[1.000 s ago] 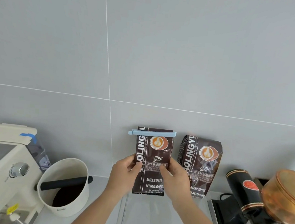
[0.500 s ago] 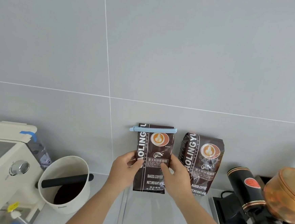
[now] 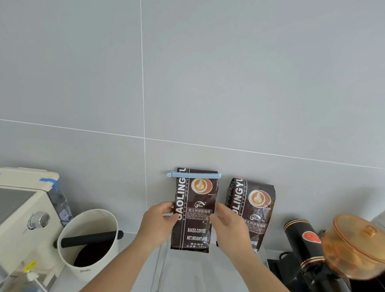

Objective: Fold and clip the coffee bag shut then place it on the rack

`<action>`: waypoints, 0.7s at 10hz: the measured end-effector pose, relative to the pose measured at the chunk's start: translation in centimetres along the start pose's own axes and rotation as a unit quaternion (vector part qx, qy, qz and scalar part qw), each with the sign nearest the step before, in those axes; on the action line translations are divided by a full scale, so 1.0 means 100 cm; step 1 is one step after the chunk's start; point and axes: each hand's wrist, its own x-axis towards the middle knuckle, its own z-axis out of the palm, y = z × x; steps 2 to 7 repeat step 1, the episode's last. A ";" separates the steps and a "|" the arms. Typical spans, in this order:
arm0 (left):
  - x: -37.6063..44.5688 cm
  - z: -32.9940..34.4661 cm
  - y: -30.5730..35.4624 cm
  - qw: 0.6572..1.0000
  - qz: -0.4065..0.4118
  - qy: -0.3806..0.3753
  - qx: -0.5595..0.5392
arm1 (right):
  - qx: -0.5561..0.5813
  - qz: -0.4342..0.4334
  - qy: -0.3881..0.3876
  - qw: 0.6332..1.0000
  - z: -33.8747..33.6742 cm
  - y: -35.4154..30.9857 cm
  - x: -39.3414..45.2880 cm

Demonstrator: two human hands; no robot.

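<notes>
Head view gives me mostly grey tiled wall [image 3: 262, 70], with the counter things crowded along the bottom edge. Biggest down there is the cream coffee machine [image 3: 8, 223] at the far left, then the round cream tub [image 3: 88, 241] with a black bar across its dark inside, and on the far right a black grinder [image 3: 303, 244] beside an amber-lidded jar [image 3: 358, 246]. A clear rack [image 3: 159, 272] sits in the middle, hard to make out because it is see-through.

I hold the coffee bag [image 3: 194, 211] upright against the wall over the rack's back edge. My left hand [image 3: 157, 226] pinches its left side and my right hand [image 3: 228, 229] pinches its right side, both part-closed with thumbs on the front. Whether the bag's bottom rests on the rack or hangs just above it, I cannot tell. A second coffee bag [image 3: 249, 212] stands just beside it, partly behind my right hand. The blue clip [image 3: 194, 175] runs across the folded top and sticks out at both ends.

My worry is the release. The bag is tall and narrow, so letting go unevenly could tip it forward or into its neighbour. The clip's overhanging end could catch and slide off, letting the fold open.
</notes>
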 end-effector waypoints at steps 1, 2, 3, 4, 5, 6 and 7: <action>-0.010 -0.009 0.003 1.000 -0.024 0.004 -0.013 | 0.015 -0.013 0.004 1.000 -0.012 -0.011 -0.008; -0.010 -0.009 0.003 1.000 -0.024 0.004 -0.013 | 0.015 -0.013 0.004 1.000 -0.012 -0.011 -0.008; -0.010 -0.009 0.003 1.000 -0.024 0.004 -0.013 | 0.015 -0.013 0.004 1.000 -0.012 -0.011 -0.008; -0.010 -0.009 0.003 1.000 -0.024 0.004 -0.013 | 0.015 -0.013 0.004 1.000 -0.012 -0.011 -0.008; -0.010 -0.009 0.003 1.000 -0.024 0.004 -0.013 | 0.015 -0.013 0.004 1.000 -0.012 -0.011 -0.008; -0.010 -0.009 0.003 1.000 -0.024 0.004 -0.013 | 0.015 -0.013 0.004 1.000 -0.012 -0.011 -0.008; -0.010 -0.009 0.003 1.000 -0.024 0.004 -0.013 | 0.015 -0.013 0.004 1.000 -0.012 -0.011 -0.008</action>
